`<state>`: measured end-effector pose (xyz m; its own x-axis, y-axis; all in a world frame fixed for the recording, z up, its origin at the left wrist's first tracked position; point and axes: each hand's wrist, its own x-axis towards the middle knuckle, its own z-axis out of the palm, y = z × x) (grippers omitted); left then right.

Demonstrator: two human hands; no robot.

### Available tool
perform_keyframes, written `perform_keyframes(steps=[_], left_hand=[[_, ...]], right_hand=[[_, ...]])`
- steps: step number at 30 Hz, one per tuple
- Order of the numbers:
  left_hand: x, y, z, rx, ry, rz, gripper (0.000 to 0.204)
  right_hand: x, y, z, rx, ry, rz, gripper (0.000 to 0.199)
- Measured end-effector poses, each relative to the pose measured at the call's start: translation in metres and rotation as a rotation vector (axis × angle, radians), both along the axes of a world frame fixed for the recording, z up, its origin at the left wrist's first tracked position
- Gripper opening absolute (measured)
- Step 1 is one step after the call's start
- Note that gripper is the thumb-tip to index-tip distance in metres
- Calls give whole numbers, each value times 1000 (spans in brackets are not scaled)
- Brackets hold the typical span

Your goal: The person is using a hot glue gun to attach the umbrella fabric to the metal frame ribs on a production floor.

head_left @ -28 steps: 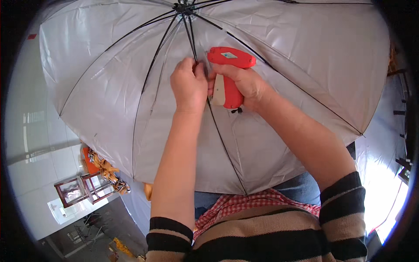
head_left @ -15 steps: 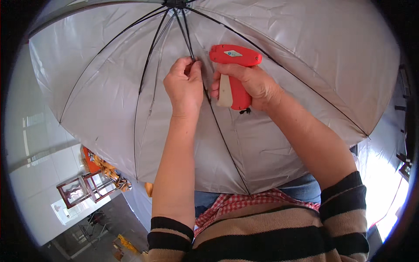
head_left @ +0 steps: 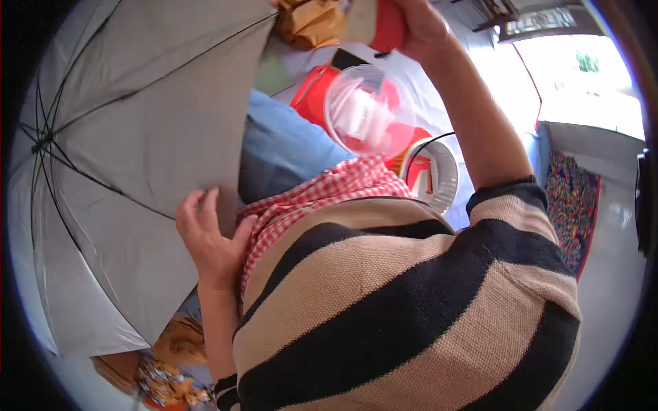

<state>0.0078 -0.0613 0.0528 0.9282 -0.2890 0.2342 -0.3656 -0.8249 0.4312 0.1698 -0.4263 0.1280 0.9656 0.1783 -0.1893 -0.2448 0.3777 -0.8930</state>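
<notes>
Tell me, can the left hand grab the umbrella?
Probably yes: the left hand looks empty, its fingers are spread by the edge of the umbrella, and nothing seems in the way.

Umbrella point(head_left: 164, 123) leftmost, left hand point(head_left: 214, 243) at its edge, container point(head_left: 370, 113) right, mat point(head_left: 574, 205) farther right.

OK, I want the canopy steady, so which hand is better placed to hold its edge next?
Likely the left hand: it's at the edge of the grey umbrella, fingers spread, though contact is unclear. The right hand is farther off, holding the red tool.
</notes>
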Motion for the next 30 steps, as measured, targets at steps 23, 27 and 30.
perform_keyframes(steps=[23,27,30], left_hand=[[-66,43,-44,103,100,45,18],[-62,46,-45,97,76,-4,19],[-70,56,-48,124,60,39,20]], right_hand=[[-174,-100,-170,-563,423,-231,18],[-238,-154,-166,-1080,564,-100,22],[-286,-136,-207,-1100,645,-169,32]])
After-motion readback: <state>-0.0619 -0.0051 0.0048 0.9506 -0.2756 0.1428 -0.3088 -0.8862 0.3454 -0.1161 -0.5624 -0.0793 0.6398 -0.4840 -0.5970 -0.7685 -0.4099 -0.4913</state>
